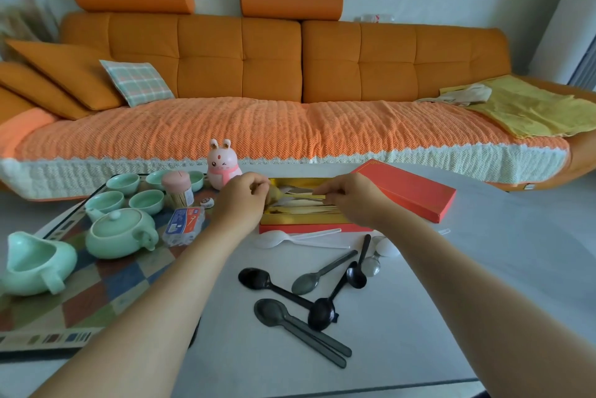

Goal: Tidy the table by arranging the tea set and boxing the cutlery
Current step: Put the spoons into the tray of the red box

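Observation:
A red box with a gold lining (303,219) lies open on the table, with pale spoons inside. My left hand (242,201) pinches the bowl end of a spoon at the box's left end. My right hand (351,196) holds the handles of spoons over the box's right part. Its red lid (409,189) lies behind, to the right. Several black and grey plastic spoons (309,294) lie loose in front of the box, with white spoons (290,239) between. The pale green tea set sits on a patterned mat (96,285) at left: teapot (119,233), pitcher (35,265), several cups (129,194).
A pink rabbit figure (222,165), a pink-lidded toothpick jar (177,189) and a clear packet of floss picks (183,225) stand near the mat. Clear and white spoons (380,252) lie right of the black ones. An orange sofa (290,75) runs behind the table.

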Available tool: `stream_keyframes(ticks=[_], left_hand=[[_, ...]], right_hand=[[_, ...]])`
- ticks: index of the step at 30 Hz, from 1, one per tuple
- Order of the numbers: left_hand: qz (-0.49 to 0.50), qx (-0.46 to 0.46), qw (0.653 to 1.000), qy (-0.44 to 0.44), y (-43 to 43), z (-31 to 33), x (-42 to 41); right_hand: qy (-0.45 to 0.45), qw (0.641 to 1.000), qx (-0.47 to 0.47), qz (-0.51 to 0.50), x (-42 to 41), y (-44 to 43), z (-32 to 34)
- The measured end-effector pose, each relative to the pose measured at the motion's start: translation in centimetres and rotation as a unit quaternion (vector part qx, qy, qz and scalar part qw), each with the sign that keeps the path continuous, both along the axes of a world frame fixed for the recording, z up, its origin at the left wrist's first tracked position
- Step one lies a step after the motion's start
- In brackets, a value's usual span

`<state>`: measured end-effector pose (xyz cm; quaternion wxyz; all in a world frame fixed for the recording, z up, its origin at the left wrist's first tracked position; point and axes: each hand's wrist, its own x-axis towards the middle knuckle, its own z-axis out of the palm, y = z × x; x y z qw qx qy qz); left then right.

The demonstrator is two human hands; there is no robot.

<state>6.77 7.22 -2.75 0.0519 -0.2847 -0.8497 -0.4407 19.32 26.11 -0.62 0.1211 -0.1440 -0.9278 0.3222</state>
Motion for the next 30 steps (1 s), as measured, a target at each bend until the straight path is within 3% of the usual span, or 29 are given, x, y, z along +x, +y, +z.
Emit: stream_keyframes(ticks=[8, 14, 21, 27, 30], left_hand=[[-0.083, -0.174, 0.971, 0.141, -0.1, -1.5, -0.2], [-0.095, -0.214, 0.956, 0.179, -0.2, -1.6, -0.3], [-0.132, -0.228, 0.936, 0.232, -0.5, -1.1, 0.7], [-0.133, -0.188, 0.937, 0.263, -0.6, -0.9, 1.8], [-0.149, -0.165, 0.935, 0.275, -0.5, -0.2, 2.9]], right_hand=[[-0.076, 0.996, 0.051, -0.022, -0.9, 1.4, -1.4], [-0.09, 0.993, 0.073, -0.014, -0.7, 1.5, -1.5], [-0.096, 0.991, 0.097, 0.018, 0.4, 0.9, -1.8], [0.106, 0.976, 0.185, 0.042, 1.8, -0.5, -1.2], [0.036, 0.974, 0.204, 0.09, 2.3, -2.0, -0.9]])
